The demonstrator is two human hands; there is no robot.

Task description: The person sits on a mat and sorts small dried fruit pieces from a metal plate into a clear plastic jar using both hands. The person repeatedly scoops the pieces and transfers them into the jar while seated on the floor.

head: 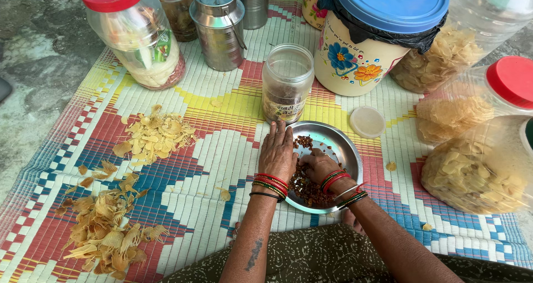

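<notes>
A steel plate (345, 147) lies on the woven mat just in front of me, holding a heap of dark red-brown bits (308, 189). My left hand (277, 152) rests palm down on the plate's left rim, fingers stretched toward an open clear jar (286, 83) standing just behind it. My right hand (319, 166) is inside the plate with its fingers curled into the red-brown bits. Both wrists carry red and green bangles. The jar's round translucent lid (367, 122) lies on the mat to the right of the plate.
Two heaps of pale dried chips (155, 134) (105, 227) lie on the mat (222, 149) at left. Behind stand a red-lidded plastic jar (136, 33), a steel can (218, 24) and a flowered bucket with blue lid (372, 38). Bags of chips (477, 166) crowd the right.
</notes>
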